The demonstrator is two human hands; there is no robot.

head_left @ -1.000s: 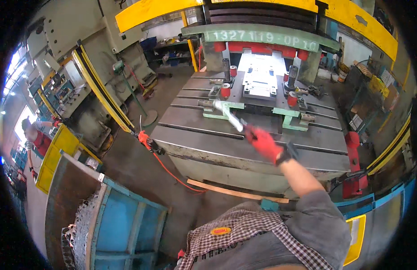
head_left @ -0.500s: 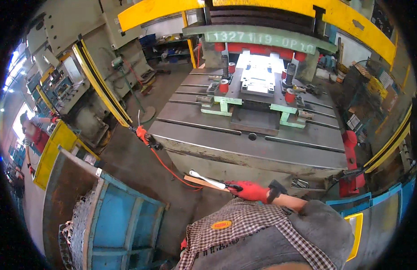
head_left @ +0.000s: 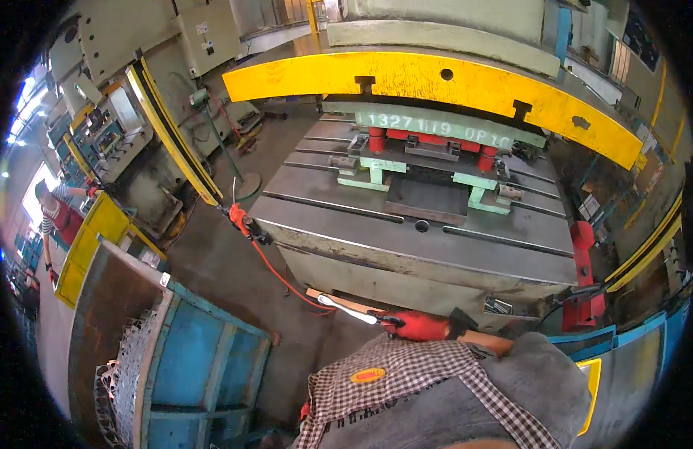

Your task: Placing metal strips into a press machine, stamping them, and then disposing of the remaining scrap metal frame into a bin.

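My right hand (head_left: 419, 326), in a red glove, reaches out in front of the press bed. Its fingers are closed round the dark end of a white, rod-like tool (head_left: 348, 310), which points left with a rounded tip. A narrow wooden strip (head_left: 346, 301) lies just behind the tool; whether the hand touches it, I cannot tell. Of my left hand (head_left: 305, 410) only a scrap of red glove shows beside the checked apron, its fingers hidden. Beyond, the press's upper die (head_left: 436, 123) is down over the lower die, hiding the bright metal panel.
A yellow press beam (head_left: 436, 73) spans the slotted bed (head_left: 331, 215). At the bed's left corner hangs a red air gun (head_left: 240, 218) with its hose. A blue bin (head_left: 193, 352) of metal scrap stands left. Another person (head_left: 58, 213) is at far left, near a yellow panel.
The yellow beam and upper die have come down, covering the bright panel. My right hand stays nearly in place; the white tool's tip has dipped slightly.
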